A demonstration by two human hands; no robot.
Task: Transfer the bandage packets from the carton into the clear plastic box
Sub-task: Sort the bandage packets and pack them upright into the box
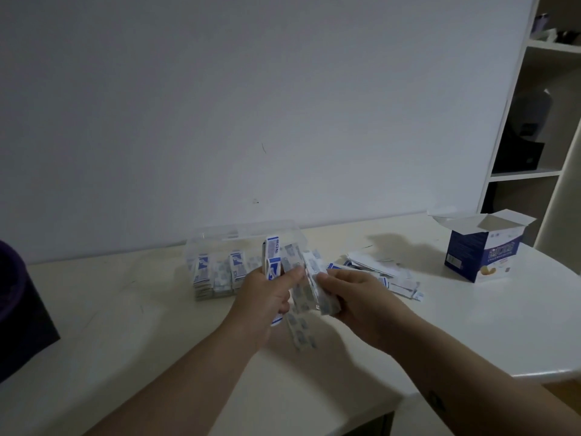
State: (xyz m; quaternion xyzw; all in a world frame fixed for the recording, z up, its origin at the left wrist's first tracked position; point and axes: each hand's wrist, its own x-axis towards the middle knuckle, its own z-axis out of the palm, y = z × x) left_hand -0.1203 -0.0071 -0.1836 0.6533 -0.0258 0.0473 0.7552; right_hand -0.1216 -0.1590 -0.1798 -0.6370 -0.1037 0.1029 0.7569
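Observation:
My left hand (262, 298) grips a stack of blue-and-white bandage packets (273, 256) held upright above the table. My right hand (352, 298) holds more bandage packets (309, 289), which fan out between the two hands; one strip (300, 333) hangs down. Behind my hands stands the clear plastic box (217, 243) with several packets standing inside it. A loose pile of packets (377, 272) lies on the table to the right of my hands. The blue carton (482, 253) stands open at the far right.
The white table (125, 309) ends in a curved edge at the right and a front edge near my forearms. A dark purple object (19, 309) sits at the left edge. White shelves (534, 121) rise at the right, against the wall.

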